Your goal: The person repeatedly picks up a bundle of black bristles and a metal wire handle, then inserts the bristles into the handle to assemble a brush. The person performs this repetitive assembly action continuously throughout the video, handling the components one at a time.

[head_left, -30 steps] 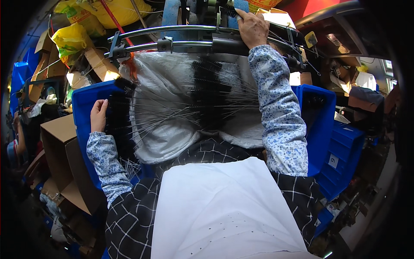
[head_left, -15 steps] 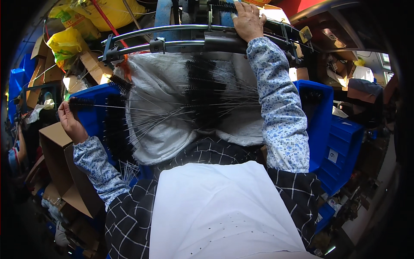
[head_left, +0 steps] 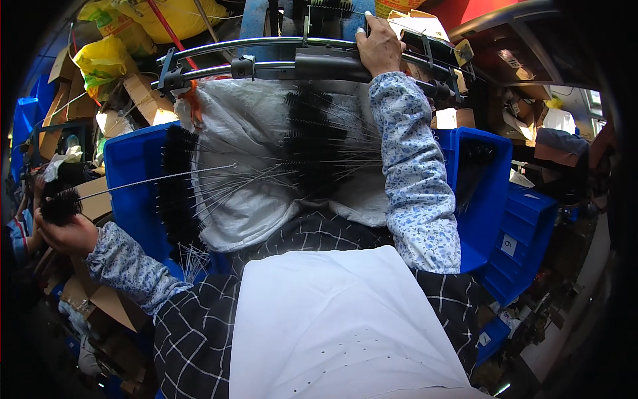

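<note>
Far out at the left, my left hand is closed around a black twisted-wire brush; its bare wire stem reaches right over the blue bin. At the top, my right hand lies over the dark bar of the metal rail, index finger and thumb stretched apart. The index fingertip is by the wire of another black brush at the machine. Across my lap, a heap of black brushes lies on a white woven sack, stems fanning both ways.
On the left, a blue bin stands beside more brushes. Other blue bins are at the right. Cardboard boxes and yellow bags crowd the far left. Part of another person shows at the left edge.
My left hand has moved outward left and down with its brush, drawing the stem away from the heap. My right hand has shifted slightly left and down along the rail, its index finger now stretched out.
</note>
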Tool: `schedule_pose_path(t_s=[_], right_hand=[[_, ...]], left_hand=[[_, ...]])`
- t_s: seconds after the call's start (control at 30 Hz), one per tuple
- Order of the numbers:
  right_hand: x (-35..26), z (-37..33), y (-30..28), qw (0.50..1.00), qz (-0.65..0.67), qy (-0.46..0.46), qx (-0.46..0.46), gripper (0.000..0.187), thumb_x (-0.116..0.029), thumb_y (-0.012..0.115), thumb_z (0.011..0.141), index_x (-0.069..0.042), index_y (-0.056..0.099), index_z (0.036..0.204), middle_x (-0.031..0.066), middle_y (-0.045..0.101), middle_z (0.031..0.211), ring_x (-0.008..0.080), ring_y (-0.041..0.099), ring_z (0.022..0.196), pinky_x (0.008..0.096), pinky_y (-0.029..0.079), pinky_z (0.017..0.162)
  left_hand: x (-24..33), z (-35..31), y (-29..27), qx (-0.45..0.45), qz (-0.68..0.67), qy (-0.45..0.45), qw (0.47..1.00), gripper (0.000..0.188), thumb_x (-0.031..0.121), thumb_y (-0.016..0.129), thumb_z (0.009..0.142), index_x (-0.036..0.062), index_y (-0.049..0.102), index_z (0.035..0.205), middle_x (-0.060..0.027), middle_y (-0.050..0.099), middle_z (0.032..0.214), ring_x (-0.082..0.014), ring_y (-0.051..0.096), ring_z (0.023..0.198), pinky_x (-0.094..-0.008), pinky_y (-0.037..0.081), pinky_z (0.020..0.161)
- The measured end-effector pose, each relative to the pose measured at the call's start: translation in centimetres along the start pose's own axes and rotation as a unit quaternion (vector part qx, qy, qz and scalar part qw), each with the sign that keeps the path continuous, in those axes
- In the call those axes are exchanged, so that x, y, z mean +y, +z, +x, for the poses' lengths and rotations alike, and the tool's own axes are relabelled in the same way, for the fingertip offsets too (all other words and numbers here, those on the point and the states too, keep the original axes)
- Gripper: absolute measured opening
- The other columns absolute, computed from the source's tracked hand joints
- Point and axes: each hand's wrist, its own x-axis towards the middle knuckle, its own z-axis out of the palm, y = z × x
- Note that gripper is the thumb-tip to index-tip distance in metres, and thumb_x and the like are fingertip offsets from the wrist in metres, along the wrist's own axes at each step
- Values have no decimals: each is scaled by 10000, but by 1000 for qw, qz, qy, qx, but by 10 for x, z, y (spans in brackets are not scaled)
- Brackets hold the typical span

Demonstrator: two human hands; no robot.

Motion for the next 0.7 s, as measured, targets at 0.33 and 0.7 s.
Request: schedule_pose_path(t_s=[0.33, 0.7], right_hand=[[-35, 1, 4, 1000, 4, -20, 9, 376, -213, 549, 712, -54, 517, 1051, 110, 542, 991, 267, 523, 913, 448, 371, 762], [-48, 0, 15, 999, -24, -24, -6, 328, -186, 534, 734, -71, 527, 1041, 91, 542, 989, 236, 523, 909, 417, 337, 764]], left_hand=[[-16, -27, 3, 29, -304, -292, 907, 279, 36, 548, 704, -60, 478, 956, -174, 527, 893, -259, 558, 780, -289, 483, 667], [40, -6, 3, -36, -117, -65, 990, 356, -15, 525, 671, -44, 452, 1019, -185, 505, 912, -325, 525, 834, -359, 432, 713]])
